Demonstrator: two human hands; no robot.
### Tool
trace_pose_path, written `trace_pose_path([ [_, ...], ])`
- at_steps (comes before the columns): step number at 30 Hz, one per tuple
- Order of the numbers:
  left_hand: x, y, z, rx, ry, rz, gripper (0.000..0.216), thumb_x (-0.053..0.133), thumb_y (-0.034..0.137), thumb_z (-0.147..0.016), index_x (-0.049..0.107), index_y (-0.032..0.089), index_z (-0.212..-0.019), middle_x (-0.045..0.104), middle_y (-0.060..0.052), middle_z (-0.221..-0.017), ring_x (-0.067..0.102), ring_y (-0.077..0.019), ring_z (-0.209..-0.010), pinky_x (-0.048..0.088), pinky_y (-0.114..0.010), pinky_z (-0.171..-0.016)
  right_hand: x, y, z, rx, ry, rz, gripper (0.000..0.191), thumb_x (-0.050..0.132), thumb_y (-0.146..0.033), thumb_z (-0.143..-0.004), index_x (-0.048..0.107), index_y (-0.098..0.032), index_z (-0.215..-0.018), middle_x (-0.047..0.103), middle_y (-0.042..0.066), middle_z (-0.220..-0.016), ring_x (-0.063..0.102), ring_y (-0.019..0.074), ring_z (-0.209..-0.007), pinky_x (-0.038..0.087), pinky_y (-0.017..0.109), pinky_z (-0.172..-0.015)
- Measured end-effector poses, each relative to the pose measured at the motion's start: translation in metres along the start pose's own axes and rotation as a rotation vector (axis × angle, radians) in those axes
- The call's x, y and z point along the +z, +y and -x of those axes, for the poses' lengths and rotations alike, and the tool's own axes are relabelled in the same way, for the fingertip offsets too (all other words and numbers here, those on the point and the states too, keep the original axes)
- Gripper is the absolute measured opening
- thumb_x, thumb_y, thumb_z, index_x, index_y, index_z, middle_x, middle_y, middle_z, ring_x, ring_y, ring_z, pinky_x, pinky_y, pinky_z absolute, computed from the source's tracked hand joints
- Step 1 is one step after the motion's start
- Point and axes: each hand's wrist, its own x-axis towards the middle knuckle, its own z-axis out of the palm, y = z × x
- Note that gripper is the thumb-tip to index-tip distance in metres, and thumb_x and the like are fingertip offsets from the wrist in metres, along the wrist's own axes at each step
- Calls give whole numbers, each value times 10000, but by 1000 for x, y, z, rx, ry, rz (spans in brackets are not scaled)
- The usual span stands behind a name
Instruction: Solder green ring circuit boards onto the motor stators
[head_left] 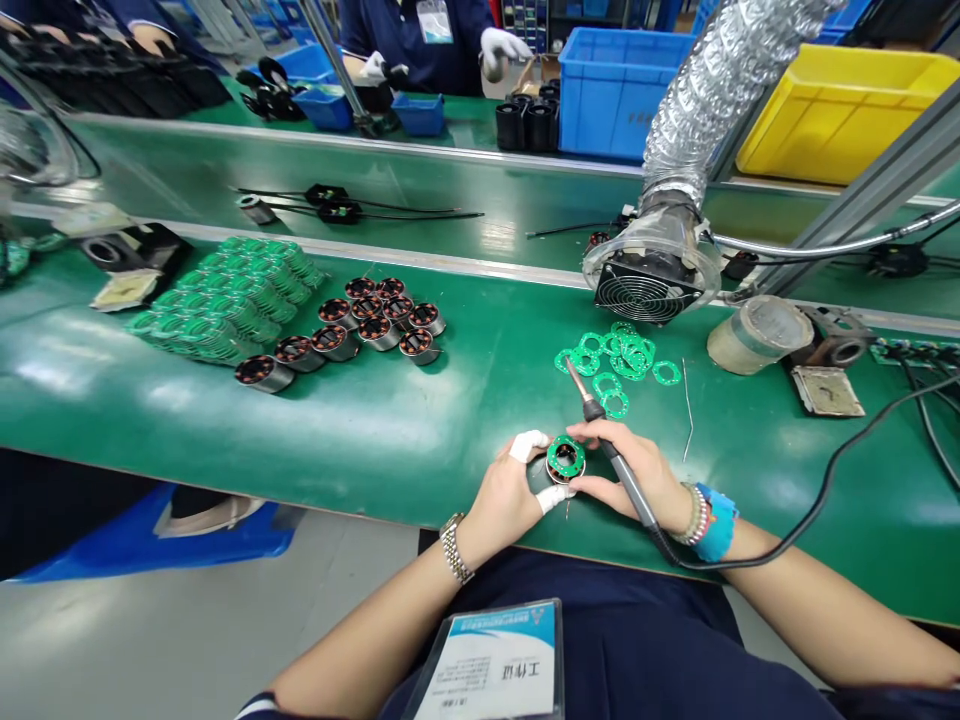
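Currently gripping a wound motor core (pixel 538 478) in the left hand (pixel 504 490), closed round its left side with thumb and forefinger (both wrapped in white); kept low above the near part of the green bench (pixel 465 400), green ring board (pixel 555 466) uppermost; holding a soldering iron (pixel 628 480) in the right hand (pixel 658 478), lying between thumb and forefinger; also touching the core's right side with right fingertips; pointing the iron far and slightly left, right by the loose ring boards (pixel 630 354) (can't tell if touching any); trailing a black cable (pixel 806 515) off right.

Farther left on the bench: cluster of spare cores (pixel 379 333), then stacked ring boards (pixel 225 300) just beyond; far right: fan (pixel 645 292) on a silver duct (pixel 720 90), bent thin rod (pixel 687 408) nearer, taped cylinder (pixel 739 345) to its right; farthest back: gloved co-worker's hand (pixel 504 46), blue bin (pixel 622 95), yellow bin (pixel 847 115) at far right.
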Motion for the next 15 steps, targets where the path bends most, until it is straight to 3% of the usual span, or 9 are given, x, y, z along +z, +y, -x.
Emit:
trace_pose_path([
  [9, -16, -3, 0, 89, -183, 86, 743, 741, 367, -637, 387, 176, -1261, 550, -139, -1227, 524, -281, -1140, 413, -452, -986, -3, -1, -6, -26, -99, -47, 386, 640, -267, -782, 471, -202, -1123, 597, 65, -1005, 592, 174, -903, 509, 327, -789],
  [15, -15, -3, -5, 21, -89, 97, 464, 655, 368, -744, 538, 200, -1160, 638, -85, -1135, 602, -228, -1043, 472, -406, -936, -5, 0, -4, -41, -93, -71, 412, 656, -264, -763, 472, -182, -1122, 604, 78, -1002, 597, 180, -894, 511, 327, -779],
])
